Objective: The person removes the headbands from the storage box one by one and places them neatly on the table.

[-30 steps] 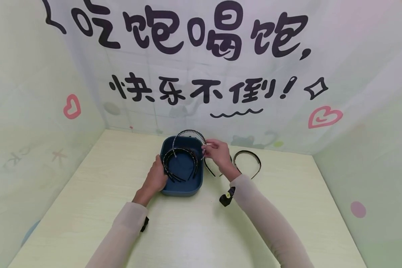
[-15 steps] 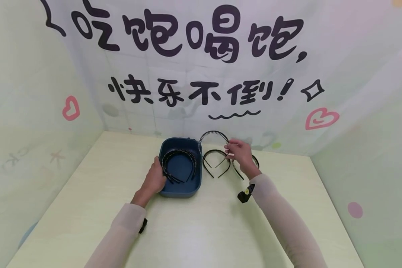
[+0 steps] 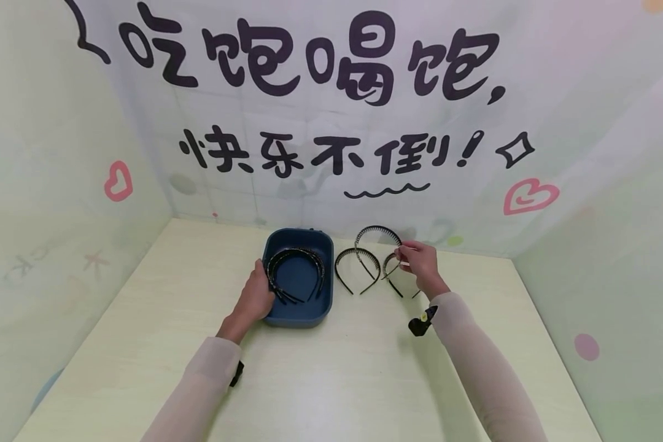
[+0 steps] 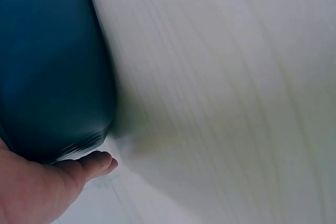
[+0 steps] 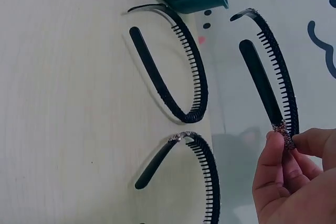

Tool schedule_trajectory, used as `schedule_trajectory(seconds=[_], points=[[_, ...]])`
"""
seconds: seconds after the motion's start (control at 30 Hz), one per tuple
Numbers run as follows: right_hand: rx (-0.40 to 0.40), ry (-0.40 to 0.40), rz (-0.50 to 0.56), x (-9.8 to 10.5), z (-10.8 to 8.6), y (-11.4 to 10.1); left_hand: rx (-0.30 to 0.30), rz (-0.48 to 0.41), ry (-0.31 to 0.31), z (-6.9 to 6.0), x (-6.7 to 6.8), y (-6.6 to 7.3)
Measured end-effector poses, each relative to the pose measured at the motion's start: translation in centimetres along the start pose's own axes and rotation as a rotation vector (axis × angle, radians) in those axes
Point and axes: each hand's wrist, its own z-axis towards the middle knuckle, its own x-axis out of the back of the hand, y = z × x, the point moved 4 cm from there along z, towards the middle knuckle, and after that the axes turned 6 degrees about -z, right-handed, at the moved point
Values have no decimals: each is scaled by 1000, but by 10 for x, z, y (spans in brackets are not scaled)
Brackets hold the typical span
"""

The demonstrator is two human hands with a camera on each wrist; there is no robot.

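My right hand (image 3: 423,263) pinches a black toothed headband (image 3: 377,228) by one side, above the table. In the right wrist view, fingertips and thumb meet on a glittery patch of this headband (image 5: 283,72). Two more toothed headbands lie on the table below: one black headband (image 3: 358,251) beside the bin, and another headband (image 3: 388,275) partly covered by the right hand. My left hand (image 3: 256,293) rests along the left side of the dark blue bin (image 3: 298,320); its fingers look straight against the wall in the left wrist view. Several dark headbands (image 3: 273,271) lie overlapped inside the bin.
A pale wood-grain table (image 3: 331,387) carries everything. Behind it hangs a printed cloth (image 3: 309,209) with large black characters, close to the bin's far end. Side cloths (image 3: 602,276) enclose the table left and right.
My right hand has moved right and slightly down with the pinched headband, from over the bin to above the two headbands on the table. The left hand has stayed at the bin.
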Motion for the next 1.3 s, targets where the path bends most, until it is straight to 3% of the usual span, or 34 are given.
schedule_trajectory(seconds=[0.37,0.77,1.3], points=[[-29,42,12,31,5,9,-6,0,0,-1,0,0],[-103,98,41,65,10,32,-10,2,2,-2,0,0],[-160,160,104,90,10,48,-1,1,-14,-1,0,1]])
